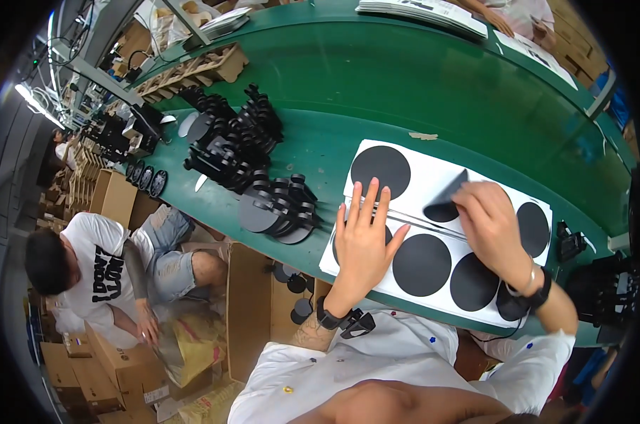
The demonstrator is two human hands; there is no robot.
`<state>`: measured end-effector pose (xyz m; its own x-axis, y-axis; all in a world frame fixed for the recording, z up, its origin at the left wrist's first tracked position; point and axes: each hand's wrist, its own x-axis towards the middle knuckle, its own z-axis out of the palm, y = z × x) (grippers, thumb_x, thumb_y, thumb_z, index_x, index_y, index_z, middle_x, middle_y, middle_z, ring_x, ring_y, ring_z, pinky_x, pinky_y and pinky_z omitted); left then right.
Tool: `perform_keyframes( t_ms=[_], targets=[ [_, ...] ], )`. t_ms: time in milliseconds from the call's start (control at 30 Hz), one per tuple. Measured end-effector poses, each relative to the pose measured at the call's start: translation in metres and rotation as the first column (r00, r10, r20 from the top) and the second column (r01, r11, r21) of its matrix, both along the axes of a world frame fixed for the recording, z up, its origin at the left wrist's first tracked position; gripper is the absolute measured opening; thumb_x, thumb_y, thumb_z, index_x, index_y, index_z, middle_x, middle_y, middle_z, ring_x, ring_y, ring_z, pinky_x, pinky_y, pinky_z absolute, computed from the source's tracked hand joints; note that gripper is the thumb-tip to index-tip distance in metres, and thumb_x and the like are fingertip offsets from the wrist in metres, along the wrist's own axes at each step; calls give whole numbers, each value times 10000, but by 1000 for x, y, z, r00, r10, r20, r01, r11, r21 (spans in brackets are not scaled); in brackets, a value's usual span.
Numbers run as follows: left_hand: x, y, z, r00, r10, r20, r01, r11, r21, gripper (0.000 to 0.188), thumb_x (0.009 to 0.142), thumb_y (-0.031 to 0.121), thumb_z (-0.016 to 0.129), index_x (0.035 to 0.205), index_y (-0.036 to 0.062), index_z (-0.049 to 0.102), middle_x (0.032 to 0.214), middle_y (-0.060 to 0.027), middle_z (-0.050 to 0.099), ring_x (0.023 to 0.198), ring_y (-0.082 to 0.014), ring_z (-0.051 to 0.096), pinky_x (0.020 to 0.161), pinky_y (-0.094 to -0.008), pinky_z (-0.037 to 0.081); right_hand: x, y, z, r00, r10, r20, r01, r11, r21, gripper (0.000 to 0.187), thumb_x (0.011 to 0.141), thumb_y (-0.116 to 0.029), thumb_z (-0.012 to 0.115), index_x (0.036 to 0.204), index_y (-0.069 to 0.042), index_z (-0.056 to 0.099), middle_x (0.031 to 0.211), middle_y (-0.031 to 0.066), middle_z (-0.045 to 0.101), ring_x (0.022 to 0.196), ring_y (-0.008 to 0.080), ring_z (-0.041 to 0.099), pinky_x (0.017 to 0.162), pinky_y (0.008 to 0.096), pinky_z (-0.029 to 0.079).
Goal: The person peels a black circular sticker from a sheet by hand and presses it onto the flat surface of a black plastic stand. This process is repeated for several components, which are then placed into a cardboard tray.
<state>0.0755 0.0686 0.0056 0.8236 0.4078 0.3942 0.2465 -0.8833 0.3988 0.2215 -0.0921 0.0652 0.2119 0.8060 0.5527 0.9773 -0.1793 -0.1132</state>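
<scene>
I wear a white shirt (334, 374), loose and creased, with short, wide sleeves (549, 357) that leave my forearms bare. Small motifs are scattered over its cloth: a yellow one (287, 389) on the left side, blue ones (433, 340) toward the right, and a few darker specks. Behind my left hand (364, 240) a black strap (327, 316) circles the wrist, with a chunky, angular black piece (359, 324) standing out from it. Fine lines (313, 332), perhaps a drawn design, mark the forearm just below. My right hand (493, 226) has a black band (542, 288) at its wrist too, and beside it a slim, shiny bangle (530, 277)
</scene>
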Motion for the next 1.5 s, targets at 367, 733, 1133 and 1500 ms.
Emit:
perform_keyframes(
  t_ms=[367,733,1133,1500],
  targets=[
    [-84,85,-11,450,624,639,-233,773,-590,371,786,142,662,1098,-25,550,1118,-192,582,1027,-280,566,914,-329,433,-76,-143,-23,851,-315,-421,500,732,463,161,690,164,581,770,27,557,819,127,604,802,249,629,752,326,508],
    [-105,192,-11,982,48,-184,-75,987,-144,825,740,265,746,1361,-64,314,1383,-233,373,1308,-332,335,1080,-367,269,-98,-98,-47,638,201,-744,385,753,533,184,660,144,648,698,5,535,705,73,556,624,115,509,572,210,397],
    [-139,78,28,714,164,680,506,550,-664,774,847,491,456,1460,88,207,1315,-225,419,1168,-321,472,1019,-405,345,-119,-56,-48,106,595,-797,314,740,595,189,729,108,659,721,-11,511,700,45,501,582,97,513,520,207,449],
    [-85,-59,38,710,203,674,694,-37,-719,788,889,677,235,1474,158,146,1311,-300,444,1192,-396,492,996,-466,395,-147,-26,-23,-247,663,-707,322,744,585,163,807,30,649,758,-40,510,717,50,564,565,97,554,514,201,470]
  ],
)
